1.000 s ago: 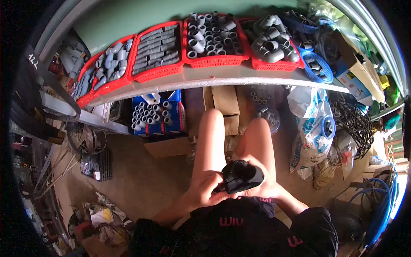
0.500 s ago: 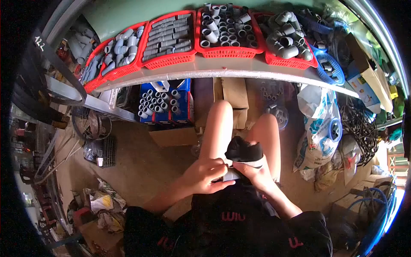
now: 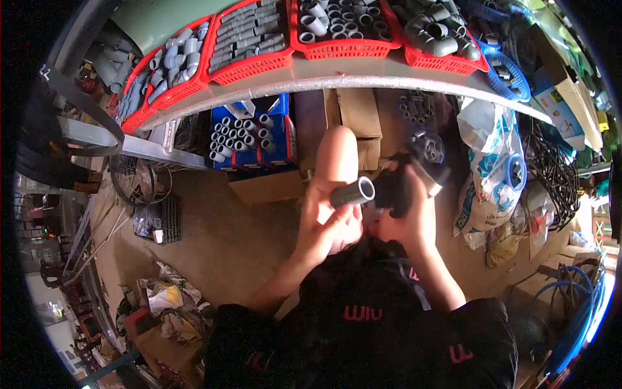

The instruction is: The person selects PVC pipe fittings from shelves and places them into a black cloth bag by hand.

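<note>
A short grey plastic pipe coupling (image 3: 350, 194) sits in my left hand (image 3: 324, 223), its round open end turned up toward the right. The thumb and fingers close around its lower side. Just to the right, my right hand (image 3: 418, 217) grips a dark, cloth-like thing (image 3: 391, 191) with a pale edge on its right side. Motion smears that thing, so its exact kind does not show. Both hands are over my lap, close together, with the coupling near the dark thing.
Red baskets (image 3: 253, 69) of grey pipe fittings line the shelf (image 3: 311, 74) ahead. Beneath it stand a blue box (image 3: 282, 139) with upright couplings and a cardboard box (image 3: 358, 120). A white sack (image 3: 489, 188) is at right; scraps (image 3: 172, 298) lie at lower left.
My left hand has lifted the coupling and tilted it into view. My right hand has moved up and right with the dark thing. The view has shifted slightly downward.
</note>
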Available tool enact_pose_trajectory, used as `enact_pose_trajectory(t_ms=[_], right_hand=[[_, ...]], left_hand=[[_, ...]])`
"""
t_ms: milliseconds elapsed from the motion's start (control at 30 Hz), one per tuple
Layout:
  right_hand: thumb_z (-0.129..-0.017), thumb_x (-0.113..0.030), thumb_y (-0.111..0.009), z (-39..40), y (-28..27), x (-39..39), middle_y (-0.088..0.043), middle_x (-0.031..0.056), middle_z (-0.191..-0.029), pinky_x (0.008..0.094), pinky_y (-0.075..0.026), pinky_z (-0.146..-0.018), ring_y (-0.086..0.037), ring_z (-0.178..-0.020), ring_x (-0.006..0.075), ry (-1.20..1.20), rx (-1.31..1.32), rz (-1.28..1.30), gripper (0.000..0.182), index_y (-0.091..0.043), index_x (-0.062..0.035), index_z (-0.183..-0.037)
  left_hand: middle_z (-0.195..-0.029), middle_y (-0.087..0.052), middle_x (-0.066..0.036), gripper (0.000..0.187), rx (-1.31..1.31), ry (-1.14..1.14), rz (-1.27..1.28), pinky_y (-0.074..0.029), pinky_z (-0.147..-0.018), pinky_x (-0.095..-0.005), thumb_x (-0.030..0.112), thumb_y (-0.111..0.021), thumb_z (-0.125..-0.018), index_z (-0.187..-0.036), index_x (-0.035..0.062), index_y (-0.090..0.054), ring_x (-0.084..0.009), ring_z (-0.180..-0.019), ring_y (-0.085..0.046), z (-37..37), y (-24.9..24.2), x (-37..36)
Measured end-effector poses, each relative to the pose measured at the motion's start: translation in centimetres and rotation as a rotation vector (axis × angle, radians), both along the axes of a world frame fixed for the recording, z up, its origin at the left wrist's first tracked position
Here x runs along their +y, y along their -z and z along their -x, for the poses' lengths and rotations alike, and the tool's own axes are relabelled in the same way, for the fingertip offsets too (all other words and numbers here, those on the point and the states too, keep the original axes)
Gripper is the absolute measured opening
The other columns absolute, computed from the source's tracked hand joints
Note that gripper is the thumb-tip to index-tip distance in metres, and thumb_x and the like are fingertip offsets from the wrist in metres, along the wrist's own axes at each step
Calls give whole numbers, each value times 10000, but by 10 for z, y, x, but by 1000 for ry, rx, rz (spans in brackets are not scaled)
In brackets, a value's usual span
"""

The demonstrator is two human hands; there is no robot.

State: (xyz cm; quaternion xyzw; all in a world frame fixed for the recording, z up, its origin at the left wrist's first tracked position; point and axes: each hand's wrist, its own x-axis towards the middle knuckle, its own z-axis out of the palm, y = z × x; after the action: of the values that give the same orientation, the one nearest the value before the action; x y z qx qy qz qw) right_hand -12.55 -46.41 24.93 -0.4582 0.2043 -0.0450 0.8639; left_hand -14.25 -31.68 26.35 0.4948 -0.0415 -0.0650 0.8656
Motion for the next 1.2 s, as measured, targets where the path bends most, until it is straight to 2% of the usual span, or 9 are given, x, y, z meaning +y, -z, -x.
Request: enact_pose_trajectory(t_ms=[100, 167, 300, 367, 600, 867, 933, 1000, 1200], right_hand=[[-824, -197, -535, -2, -10, -6, -547, 107, -1080, 353, -446, -808, -552, -939, 233, 71, -132, -444, 390, -444, -36, -1168], [-802, -263, -552, 17, -30, -10, -527, 128, -1113, 438, -401, -863, -524, -1007, 252, -47, -66, -344, 453, -434, -40, -1178], [-719, -316, -610, 26, -20, -10, -536, 166, -1085, 442, -326, -922, -518, -1019, 267, -318, -236, 424, 416, -526, -36, -1015], [-641, -343, -651, 14, -35, -11, -559, 195, -1029, 405, -234, -959, -538, -974, 284, -208, -817, 988, 379, -544, -34, -834], [-658, -413, -650, 21, -30, -5, -514, 125, -1007, 384, -279, -883, -425, -1003, 283, -122, -656, 1125, 427, -542, -64, -878], [-723, -308, -627, 20, -32, -29, -368, 120, -1034, 339, -347, -811, -381, -979, 234, -688, -373, 351, 525, -357, -10, -1062], [-724, -306, -631, 14, -18, -38, -350, 132, -1045, 321, -387, -793, -454, -938, 230, -722, -330, 331, 572, -325, -2, -1099], [-715, -311, -634, 11, -25, -37, -414, 154, -1011, 346, -437, -752, -509, -884, 255, -705, -207, -183, 588, -334, 6, -1108], [-782, -368, -522, 19, -7, -35, -552, 161, -926, 376, -448, -743, -548, -834, 267, -440, -139, -278, 537, -408, 12, -1144]], left_hand=[[-936, -537, -92, 327, -127, -38, -182, -418, -751, -288, 4, -571, -780, -1062, 8, -405, -142, -850, -523, -10, -2, 10], [-942, -533, -90, 339, -134, -48, -167, -417, -735, -274, 39, -584, -780, -1067, 15, -404, -136, -826, -519, -11, -3, 5], [-938, -530, -87, 382, -35, -102, -58, -418, -725, -259, 127, -617, -778, -1077, 28, -399, -134, -794, -518, -4, -23, -9], [-968, -529, -124, 342, -114, -186, 32, -424, -741, -268, -54, -550, -782, -1081, -4, -392, -146, -853, -525, -5, -20, -18], [-960, -537, -118, 388, -353, -236, -315, -419, -793, -273, -60, -618, -733, -1069, -9, -432, -163, -896, -536, -3, -13, -7], [-918, -593, -122, 430, -619, -52, -706, -467, -636, -288, -5, -710, -609, -988, 19, -508, -245, -777, -609, -24, -5, 14], [-936, -596, -120, 424, -606, 56, -681, -463, -632, -282, -5, -699, -615, -996, 21, -516, -233, -785, -608, -30, -9, 18], [-945, -595, -118, 429, -599, 126, -638, -453, -630, -264, -10, -699, -617, -1004, 20, -518, -204, -784, -604, -35, -9, 20], [-912, -555, -140, 396, -331, 42, -424, -492, -708, -302, -16, -681, -689, -969, -7, -401, -170, -814, -582, -24, 10, 7]])
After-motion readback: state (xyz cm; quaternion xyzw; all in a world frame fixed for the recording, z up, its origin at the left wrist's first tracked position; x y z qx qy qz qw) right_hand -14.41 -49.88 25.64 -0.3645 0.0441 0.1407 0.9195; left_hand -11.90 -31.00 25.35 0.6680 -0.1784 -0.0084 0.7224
